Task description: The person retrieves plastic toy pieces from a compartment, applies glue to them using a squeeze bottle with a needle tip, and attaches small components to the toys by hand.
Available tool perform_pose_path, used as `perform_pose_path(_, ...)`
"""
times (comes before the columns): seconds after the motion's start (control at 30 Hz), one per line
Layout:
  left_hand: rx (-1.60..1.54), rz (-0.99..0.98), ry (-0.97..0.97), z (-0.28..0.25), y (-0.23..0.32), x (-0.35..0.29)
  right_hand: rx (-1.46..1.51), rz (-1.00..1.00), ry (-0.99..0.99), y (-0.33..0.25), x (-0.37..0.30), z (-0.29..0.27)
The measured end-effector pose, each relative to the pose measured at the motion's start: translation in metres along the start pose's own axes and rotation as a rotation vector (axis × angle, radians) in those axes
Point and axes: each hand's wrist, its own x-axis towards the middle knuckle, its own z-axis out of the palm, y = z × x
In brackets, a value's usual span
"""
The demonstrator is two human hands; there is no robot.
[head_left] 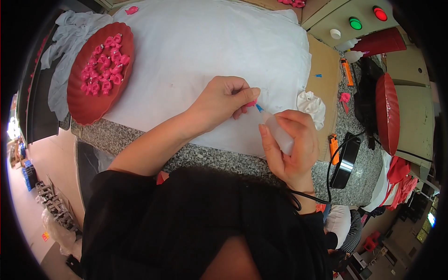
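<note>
My left hand (pixel 228 98) pinches a small pink piece (pixel 252 102) between thumb and fingers, above the white-covered worktop. Most of that piece is hidden by the fingers. In my right hand (pixel 296 149) is a translucent squeeze bottle (pixel 278 132), tilted so that its blue needle tip (pixel 259 108) points up and left at the pink piece. The tip is beside the piece; whether they touch I cannot tell. On the left, a red scalloped dish (pixel 77 100) holds several small pink pieces (pixel 105 70) of a like colour.
A crumpled white cloth (pixel 311 108) lies right of my right hand. Beyond it are two orange-handled cutters (pixel 347 72), a black phone (pixel 346 161) with a cable and a second red dish (pixel 392 114). A grey box with green and red buttons (pixel 355 23) stands at the far right.
</note>
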Motion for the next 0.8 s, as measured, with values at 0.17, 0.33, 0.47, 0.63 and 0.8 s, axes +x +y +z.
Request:
perform_pose_path(0.17,-0.027,-0.003,-0.014,-0.001,0.001,0.000,0.209,0.331,0.148,0.007,-0.003,-0.001)
perform_pose_path(0.33,-0.196,-0.062,-0.057,-0.006,0.004,0.002,1.020,0.876,0.519,0.023,0.002,-0.011)
perform_pose_path(0.47,0.004,0.023,-0.124,-0.003,0.002,0.000,1.262,1.073,0.444,0.035,-0.003,-0.013)
perform_pose_path(0.63,0.037,0.002,-0.130,-0.002,0.005,-0.002,1.232,1.058,0.173,0.042,-0.012,-0.015)
perform_pose_path(0.8,-0.011,0.095,-0.147,0.004,0.005,-0.006,1.400,1.006,0.076,0.048,-0.013,-0.016)
